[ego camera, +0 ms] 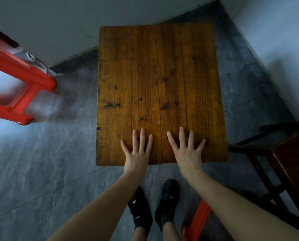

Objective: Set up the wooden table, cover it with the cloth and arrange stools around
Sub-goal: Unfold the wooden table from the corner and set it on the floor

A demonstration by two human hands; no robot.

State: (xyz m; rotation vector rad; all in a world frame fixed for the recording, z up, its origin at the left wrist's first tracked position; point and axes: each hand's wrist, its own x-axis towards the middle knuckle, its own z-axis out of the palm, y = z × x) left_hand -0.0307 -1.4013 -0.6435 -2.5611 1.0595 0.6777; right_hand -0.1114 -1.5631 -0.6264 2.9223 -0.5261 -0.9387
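Table (160, 87) stands mid-frame, upright, its far edge near the wall at the top. Your left hand (136, 152) and right hand (186, 152) lie flat on the near edge of the top, fingers straight and spread, gripping nothing; palms press down side by side, likely to test that the table sits steady before anything goes on it. Top: four or five planks of amber varnished wood, grain running away from you, dark knots and stains, rounded corners, a visible seam down the middle that ends between your hands. No cloth in view; the top is still bare. One red stool (18, 80), glossy moulded plastic with cut-out sides, sits at the left edge, well apart from the table. A second red piece (195, 221) shows bottom centre beside your shoes, probably another stool. Dark wooden furniture (288, 162) fills the right edge. Floor: grey marbled tile.
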